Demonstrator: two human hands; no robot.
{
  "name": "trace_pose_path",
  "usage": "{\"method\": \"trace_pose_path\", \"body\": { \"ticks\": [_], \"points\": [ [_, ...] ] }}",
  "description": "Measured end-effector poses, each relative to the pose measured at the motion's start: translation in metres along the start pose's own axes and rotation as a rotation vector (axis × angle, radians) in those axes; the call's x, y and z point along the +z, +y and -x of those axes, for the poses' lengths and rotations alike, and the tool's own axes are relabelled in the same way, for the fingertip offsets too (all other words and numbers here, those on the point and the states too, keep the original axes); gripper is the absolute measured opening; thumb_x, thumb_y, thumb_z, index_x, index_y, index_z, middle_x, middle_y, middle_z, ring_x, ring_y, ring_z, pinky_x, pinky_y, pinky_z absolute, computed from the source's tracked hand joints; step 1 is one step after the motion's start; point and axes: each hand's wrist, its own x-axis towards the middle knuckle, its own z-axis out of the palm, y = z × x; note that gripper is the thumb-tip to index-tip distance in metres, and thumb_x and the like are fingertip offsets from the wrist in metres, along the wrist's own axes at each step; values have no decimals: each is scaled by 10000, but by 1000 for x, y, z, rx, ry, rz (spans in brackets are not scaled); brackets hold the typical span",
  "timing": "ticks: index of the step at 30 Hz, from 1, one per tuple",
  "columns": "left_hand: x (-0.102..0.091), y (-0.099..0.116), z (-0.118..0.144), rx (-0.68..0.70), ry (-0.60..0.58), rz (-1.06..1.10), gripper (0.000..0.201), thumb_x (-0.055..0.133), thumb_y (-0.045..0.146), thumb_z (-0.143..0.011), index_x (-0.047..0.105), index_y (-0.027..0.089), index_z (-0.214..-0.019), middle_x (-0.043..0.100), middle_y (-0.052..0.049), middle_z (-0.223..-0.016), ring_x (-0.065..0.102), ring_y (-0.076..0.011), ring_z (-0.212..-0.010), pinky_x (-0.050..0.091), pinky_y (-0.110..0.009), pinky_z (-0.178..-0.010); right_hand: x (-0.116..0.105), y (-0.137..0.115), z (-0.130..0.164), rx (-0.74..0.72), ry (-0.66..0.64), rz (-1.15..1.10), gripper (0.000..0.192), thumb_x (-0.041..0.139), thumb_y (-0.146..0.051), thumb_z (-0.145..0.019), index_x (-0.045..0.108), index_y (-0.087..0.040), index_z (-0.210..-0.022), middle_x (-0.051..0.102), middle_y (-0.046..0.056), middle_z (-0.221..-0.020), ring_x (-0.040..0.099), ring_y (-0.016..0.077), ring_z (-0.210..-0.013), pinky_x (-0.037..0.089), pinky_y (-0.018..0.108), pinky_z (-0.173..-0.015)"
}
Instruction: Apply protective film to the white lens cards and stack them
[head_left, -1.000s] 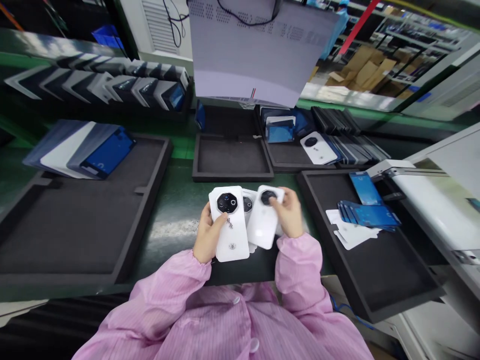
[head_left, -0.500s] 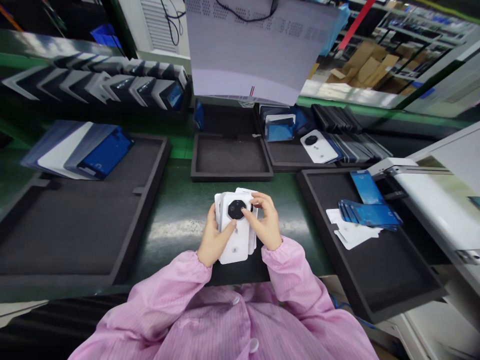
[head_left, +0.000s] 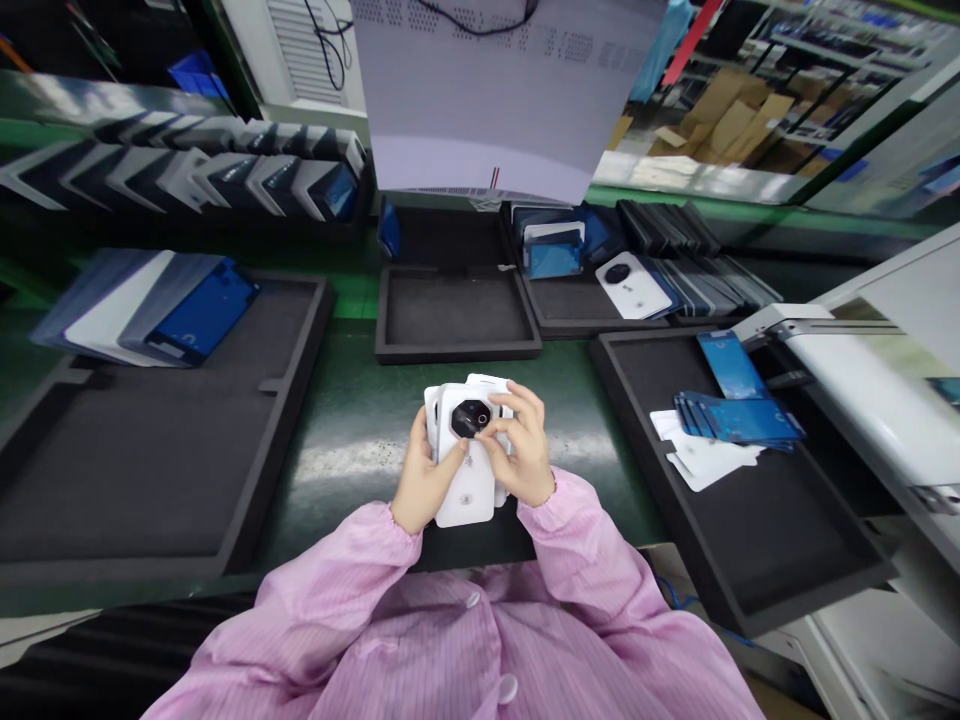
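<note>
My left hand (head_left: 421,482) holds a small stack of white phone back covers (head_left: 465,480), each with a black round camera ring near the top. My right hand (head_left: 523,455) grips the same stack from the right, with its fingertips on the top cover's camera ring (head_left: 471,418). The stack is squared up over the green bench top (head_left: 352,440), just in front of my pink sleeves.
A large black foam tray (head_left: 150,450) at the left carries blue-filmed covers (head_left: 199,315) at its far corner. A small black tray (head_left: 454,315) sits ahead. A right tray (head_left: 750,520) holds blue film pieces (head_left: 739,415). More covers (head_left: 634,285) lie at the back; a white machine (head_left: 862,390) stands right.
One second ago my right hand held a separate cover beside the stack. It has since laid it onto the stack, and both hands now hold the covers together, slightly nearer my body.
</note>
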Motion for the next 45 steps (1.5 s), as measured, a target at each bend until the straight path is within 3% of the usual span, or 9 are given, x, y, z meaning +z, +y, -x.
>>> {"method": "trace_pose_path", "body": {
  "ticks": [4,8,14,27,34,45],
  "points": [
    [-3,0,-2,11,21,28,638,702,318,-764,389,209,-1309,542,-123,-1335,548,-246,-1218,413,-400,-1051,2,0,2,-222,-31,-138,112,582,-120,-825,594,-231,-832,723,35,-861,686,226,-927,513,488,-898],
    [-5,1,-3,-6,41,47,677,722,334,-744,384,200,-1314,551,-131,-1328,546,-260,-1222,398,-416,-1062,5,-1,2,-294,-24,-286,220,594,-75,-811,621,-228,-967,747,33,-817,718,176,-748,577,363,-726],
    [-6,3,-3,-24,49,66,741,745,362,-717,373,202,-1337,529,-139,-1358,518,-274,-1255,398,-417,-1059,5,-4,3,-297,-31,-274,346,608,-70,-802,625,-226,-1109,751,47,-834,723,177,-777,589,318,-682],
    [-7,3,-3,-10,58,72,758,767,369,-687,379,217,-1319,584,-128,-1301,581,-269,-1180,439,-420,-1022,5,-4,2,-361,-14,-268,310,649,-16,-729,658,-190,-985,735,71,-808,710,203,-816,593,348,-682],
    [-7,3,-1,-29,54,89,780,758,364,-697,345,204,-1340,575,-139,-1308,580,-267,-1183,452,-407,-1014,5,-4,2,-322,38,-207,254,640,-60,-762,668,-224,-954,734,39,-810,710,218,-877,581,376,-705],
    [-6,5,-1,-44,30,123,764,758,350,-698,356,206,-1332,574,-138,-1304,583,-273,-1175,474,-411,-992,4,-5,3,-278,62,-74,218,657,-80,-758,658,-228,-918,686,68,-928,638,257,-971,581,433,-748]
  ]
}}
